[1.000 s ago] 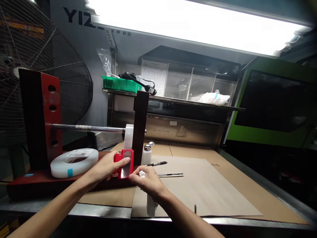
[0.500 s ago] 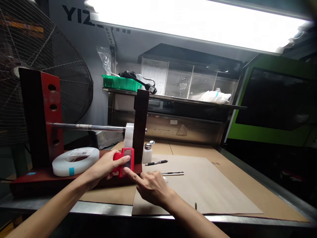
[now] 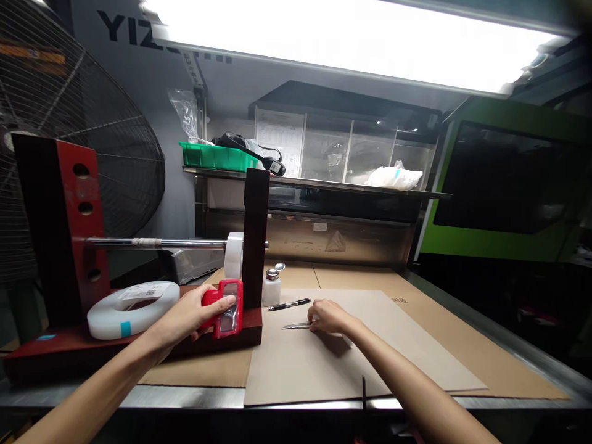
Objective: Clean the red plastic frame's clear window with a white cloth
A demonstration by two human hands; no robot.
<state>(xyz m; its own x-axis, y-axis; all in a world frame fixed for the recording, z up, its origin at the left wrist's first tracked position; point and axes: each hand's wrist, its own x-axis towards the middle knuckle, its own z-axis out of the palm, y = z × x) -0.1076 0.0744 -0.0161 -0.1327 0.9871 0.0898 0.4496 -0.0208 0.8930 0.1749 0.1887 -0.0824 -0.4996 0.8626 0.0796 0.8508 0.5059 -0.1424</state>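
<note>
My left hand is closed around a red plastic case with a clear window, its thumb resting on that window. The case is held up in front of the dark upright of a red roll stand. Over the cardboard sheet, my right hand has its fingertips closed on a slim, pointed, knife-like tool. The tool's tip points left, and my fingers hide its other end. A black pen lies just beyond it, with a white pump bottle behind.
A wide roll of clear film lies on the stand's base. A narrower roll hangs on the steel rod. Behind is a shelf with a green tray and a white bag. A large fan stands at left.
My right hand has left the red case, moved right to the sheet and taken hold of the slim tool. My left hand still holds the case, and the view has shifted slightly.
</note>
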